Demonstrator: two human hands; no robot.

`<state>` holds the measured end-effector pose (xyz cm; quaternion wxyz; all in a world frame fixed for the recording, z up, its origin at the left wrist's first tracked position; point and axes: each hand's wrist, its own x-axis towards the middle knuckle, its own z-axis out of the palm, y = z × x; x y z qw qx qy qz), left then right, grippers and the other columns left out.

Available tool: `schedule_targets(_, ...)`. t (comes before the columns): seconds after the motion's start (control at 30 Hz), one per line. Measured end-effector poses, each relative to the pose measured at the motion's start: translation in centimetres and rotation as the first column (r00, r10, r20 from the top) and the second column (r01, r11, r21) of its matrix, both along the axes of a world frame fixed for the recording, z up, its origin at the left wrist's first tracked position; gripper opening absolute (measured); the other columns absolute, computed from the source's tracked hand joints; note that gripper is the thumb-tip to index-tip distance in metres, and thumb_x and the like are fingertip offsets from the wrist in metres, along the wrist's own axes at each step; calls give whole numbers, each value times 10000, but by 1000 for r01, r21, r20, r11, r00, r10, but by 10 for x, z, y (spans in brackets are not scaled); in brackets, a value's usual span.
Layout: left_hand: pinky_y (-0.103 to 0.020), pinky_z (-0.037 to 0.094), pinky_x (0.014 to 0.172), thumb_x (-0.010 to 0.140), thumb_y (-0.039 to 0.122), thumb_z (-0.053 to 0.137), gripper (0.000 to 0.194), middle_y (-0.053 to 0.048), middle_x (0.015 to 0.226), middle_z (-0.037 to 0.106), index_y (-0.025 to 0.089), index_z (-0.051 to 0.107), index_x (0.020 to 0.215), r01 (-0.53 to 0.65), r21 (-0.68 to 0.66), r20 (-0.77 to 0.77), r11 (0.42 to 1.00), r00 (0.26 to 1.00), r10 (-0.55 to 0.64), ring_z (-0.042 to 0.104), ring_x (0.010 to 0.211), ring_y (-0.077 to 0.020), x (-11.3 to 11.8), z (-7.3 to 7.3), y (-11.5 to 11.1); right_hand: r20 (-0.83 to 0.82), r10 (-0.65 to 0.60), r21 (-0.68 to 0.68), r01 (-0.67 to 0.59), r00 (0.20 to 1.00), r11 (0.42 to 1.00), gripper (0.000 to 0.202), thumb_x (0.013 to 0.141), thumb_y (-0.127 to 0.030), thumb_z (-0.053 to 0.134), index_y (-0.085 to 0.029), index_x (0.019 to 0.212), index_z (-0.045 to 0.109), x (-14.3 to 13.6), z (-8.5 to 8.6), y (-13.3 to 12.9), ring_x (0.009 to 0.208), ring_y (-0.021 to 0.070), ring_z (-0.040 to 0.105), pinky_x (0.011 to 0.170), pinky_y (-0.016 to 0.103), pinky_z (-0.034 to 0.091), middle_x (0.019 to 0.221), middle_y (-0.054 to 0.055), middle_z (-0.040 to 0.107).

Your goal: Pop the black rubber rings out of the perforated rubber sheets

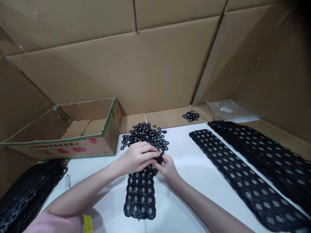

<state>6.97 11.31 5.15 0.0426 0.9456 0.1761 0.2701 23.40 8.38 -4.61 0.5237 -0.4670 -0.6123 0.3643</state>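
Rubber strip [140, 197]: black perforated sheet, nearest at 6 o'clock on the white table [189, 168], its far end under both hands.
Left hand [138, 157]: fingers curled over the strip's top, gripping it.
Right hand [167, 168]: pinching the strip's edge, touching the left.
Ring pile [145, 134]: loose black rings, 12 o'clock of the hands.
Long sheets [245, 174]: 3 o'clock.
Cardboard box [80, 136]: 10 o'clock.

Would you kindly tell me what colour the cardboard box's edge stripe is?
Green, along the rim of the open cardboard box, clearest in the head view.
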Motion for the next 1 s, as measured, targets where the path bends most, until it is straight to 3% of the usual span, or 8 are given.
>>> schedule_targets(0.13, -311, 508, 798, 918, 271, 537, 249, -79, 1044, 689, 171, 633, 1124, -17, -79, -11, 997, 1000, 16, 613, 920, -186, 4, -21, 10, 38, 32, 56, -34, 999, 998, 253, 747, -367, 620, -172, 620, 520, 1, 2, 0, 499, 99, 375, 441, 221, 328, 541, -23, 466)
schedule_targets(0.43, -290, 480, 710, 946, 197, 432, 247, -84, 883, 691, 133, 664, 1001, -66, -116, 22, 991, 997, 69, 597, 798, -174, 8, -31, 14, 140, 86, 63, -96, 986, 993, 239, 885, -334, 490, -167, 724, 551, 0, 0, -3, 602, 150, 529, 578, 268, 424, 665, 36, 600)
schedule_targets(0.63, -266, 451, 692, 935, 214, 444, 241, -51, 805, 662, 158, 669, 868, -163, -279, -17, 946, 986, 164, 593, 777, -167, 13, -28, 11, 277, 34, 148, -77, 960, 986, 316, 914, -290, 412, -190, 617, 461, -1, -8, -2, 528, 141, 483, 521, 268, 370, 566, 24, 536)
schedule_targets(0.77, -265, 433, 694, 902, 176, 478, 184, -35, 797, 650, 162, 643, 822, -221, -338, -65, 915, 975, 212, 591, 777, -166, 17, -24, 9, 303, 3, 182, -61, 953, 981, 322, 913, -262, 396, -193, 602, 446, 0, -10, -2, 564, 153, 512, 545, 272, 387, 600, 50, 573)
schedule_targets(0.87, -267, 423, 700, 891, 154, 470, 173, -32, 798, 639, 164, 619, 804, -238, -348, -87, 907, 971, 222, 581, 780, -168, 19, -23, 8, 306, -8, 195, -55, 952, 979, 339, 907, -258, 397, -197, 575, 423, 0, -10, -2, 558, 151, 511, 536, 266, 374, 588, 52, 572)
schedule_targets(1.0, -273, 417, 703, 904, 151, 421, 198, -44, 808, 624, 161, 594, 809, -217, -334, -86, 917, 976, 199, 562, 785, -173, 20, -26, 9, 312, -44, 207, -23, 949, 978, 379, 884, -257, 419, -207, 521, 322, -2, -6, -3, 447, 107, 385, 470, 257, 278, 477, -2, 461)
